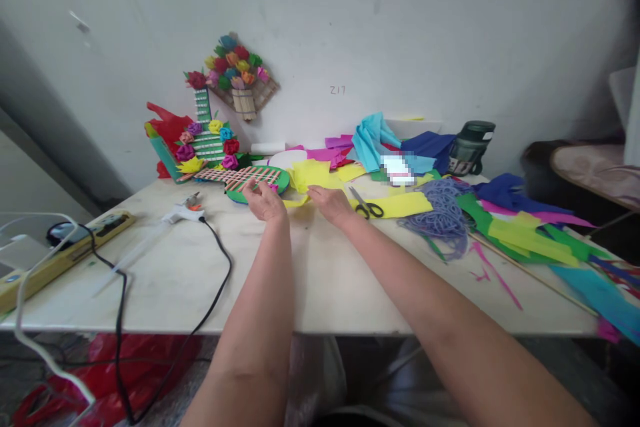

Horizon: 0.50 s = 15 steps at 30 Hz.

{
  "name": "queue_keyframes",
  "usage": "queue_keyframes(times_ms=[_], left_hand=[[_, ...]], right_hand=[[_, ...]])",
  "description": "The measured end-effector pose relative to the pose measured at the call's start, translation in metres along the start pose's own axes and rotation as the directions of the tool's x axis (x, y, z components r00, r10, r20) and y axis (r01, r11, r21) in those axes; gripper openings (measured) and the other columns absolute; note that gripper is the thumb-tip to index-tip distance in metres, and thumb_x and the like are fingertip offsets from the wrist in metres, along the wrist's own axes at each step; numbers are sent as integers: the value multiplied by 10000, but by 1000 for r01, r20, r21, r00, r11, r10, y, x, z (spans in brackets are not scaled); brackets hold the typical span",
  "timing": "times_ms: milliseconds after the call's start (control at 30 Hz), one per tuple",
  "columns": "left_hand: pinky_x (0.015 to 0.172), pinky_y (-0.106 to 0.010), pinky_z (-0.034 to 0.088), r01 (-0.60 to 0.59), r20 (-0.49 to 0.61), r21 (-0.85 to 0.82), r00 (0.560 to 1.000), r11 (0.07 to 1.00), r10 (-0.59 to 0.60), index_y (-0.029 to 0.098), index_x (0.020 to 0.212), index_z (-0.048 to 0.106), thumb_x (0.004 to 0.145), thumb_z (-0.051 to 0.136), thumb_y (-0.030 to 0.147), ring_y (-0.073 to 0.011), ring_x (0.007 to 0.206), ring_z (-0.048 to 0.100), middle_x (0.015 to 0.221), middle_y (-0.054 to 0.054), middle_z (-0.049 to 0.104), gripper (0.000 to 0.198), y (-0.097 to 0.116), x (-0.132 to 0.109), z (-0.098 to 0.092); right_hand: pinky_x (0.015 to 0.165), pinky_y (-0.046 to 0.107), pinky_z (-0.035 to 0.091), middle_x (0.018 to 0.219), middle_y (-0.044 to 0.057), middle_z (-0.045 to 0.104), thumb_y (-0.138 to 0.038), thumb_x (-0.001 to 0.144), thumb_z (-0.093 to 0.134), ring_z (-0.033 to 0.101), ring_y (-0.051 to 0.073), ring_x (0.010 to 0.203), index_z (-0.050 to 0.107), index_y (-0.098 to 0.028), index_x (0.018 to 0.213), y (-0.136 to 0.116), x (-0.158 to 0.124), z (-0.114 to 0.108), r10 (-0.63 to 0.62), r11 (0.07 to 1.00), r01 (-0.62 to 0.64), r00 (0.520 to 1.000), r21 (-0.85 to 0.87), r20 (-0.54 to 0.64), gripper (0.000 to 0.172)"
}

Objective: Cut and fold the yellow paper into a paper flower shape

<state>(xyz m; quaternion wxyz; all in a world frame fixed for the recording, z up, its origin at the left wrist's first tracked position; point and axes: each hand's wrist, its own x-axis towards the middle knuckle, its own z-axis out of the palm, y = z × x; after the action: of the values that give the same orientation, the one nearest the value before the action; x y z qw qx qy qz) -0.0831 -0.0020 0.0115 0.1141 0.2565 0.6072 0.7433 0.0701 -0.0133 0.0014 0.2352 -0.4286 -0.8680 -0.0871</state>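
My left hand (266, 203) is at the near edge of a green guitar-shaped craft piece (284, 180) with pinkish strips laid across it. Its visible fingers look apart over the piece; a small pink bit (273, 187) shows beside them. My right hand (329, 204) is closed, its fingertips pinched on yellow crepe paper (315, 175). A narrow yellow strip (296, 203) spans the gap between the hands, its left end hidden by my left hand. Black-handled scissors (369, 208) lie right of my right hand, partly over another yellow paper strip (407, 205).
At left lie a white glue gun (184, 212) with a black cord and a yellow power strip (65, 255). A flower-decorated craft (207, 140) stands behind. To the right are tangled purple yarn (443, 210), coloured papers, a phone (399, 170) and a dark bottle (471, 147).
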Motion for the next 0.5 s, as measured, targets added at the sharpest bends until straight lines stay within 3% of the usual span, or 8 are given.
queue_keyframes(times_ms=[100, 167, 200, 300, 433, 500], left_hand=[[739, -299, 445, 63, 110, -56, 992, 996, -57, 163, 1006, 461, 763, 399, 441, -162, 846, 574, 938, -85, 571, 375, 3, -5, 5], [682, -300, 470, 201, 306, -95, 938, 975, -164, 164, 993, 482, 730, 428, 518, -176, 821, 589, 923, -87, 579, 444, 5, -11, 8], [655, -303, 481, 297, 420, -99, 878, 950, -231, 169, 991, 490, 704, 454, 548, -185, 804, 599, 911, -86, 586, 477, 6, -15, 8], [639, -337, 502, 545, 700, -51, 617, 837, -360, 181, 972, 520, 635, 522, 598, -219, 796, 616, 896, -95, 609, 536, 11, -26, 7], [706, -403, 502, 687, 891, -12, 337, 727, -304, 167, 967, 556, 608, 596, 557, -260, 877, 602, 964, -126, 616, 532, 19, -36, 0], [731, -426, 496, 702, 942, -10, 245, 712, -229, 165, 979, 572, 623, 621, 495, -274, 911, 592, 1014, -126, 607, 487, 21, -40, -1]], right_hand=[[802, 295, 419, 1242, 95, 489, -104, 864, 275, 556, 177, 958, 535, -174, 1127, 5, -10, -13, -10, 1000, 11, 987, 5, -161, 376], [830, 305, 415, 1257, 89, 476, -109, 867, 262, 545, 179, 986, 521, -178, 1145, 9, -16, -19, 25, 1000, -23, 973, 11, -230, 386], [848, 302, 411, 1267, 81, 468, -108, 865, 261, 533, 177, 1011, 511, -181, 1156, 11, -20, -20, 49, 999, -47, 966, 14, -255, 391], [875, 288, 407, 1289, 62, 444, -101, 849, 278, 490, 168, 1080, 493, -182, 1172, 16, -29, -22, 122, 992, -116, 947, 39, -297, 396], [889, 283, 408, 1298, 53, 433, -122, 843, 282, 463, 160, 1116, 492, -182, 1162, 21, -35, -19, 203, 978, -174, 915, 113, -348, 386], [900, 286, 401, 1302, 55, 428, -136, 841, 284, 459, 160, 1119, 494, -178, 1156, 22, -37, -17, 225, 972, -182, 902, 148, -369, 381]])
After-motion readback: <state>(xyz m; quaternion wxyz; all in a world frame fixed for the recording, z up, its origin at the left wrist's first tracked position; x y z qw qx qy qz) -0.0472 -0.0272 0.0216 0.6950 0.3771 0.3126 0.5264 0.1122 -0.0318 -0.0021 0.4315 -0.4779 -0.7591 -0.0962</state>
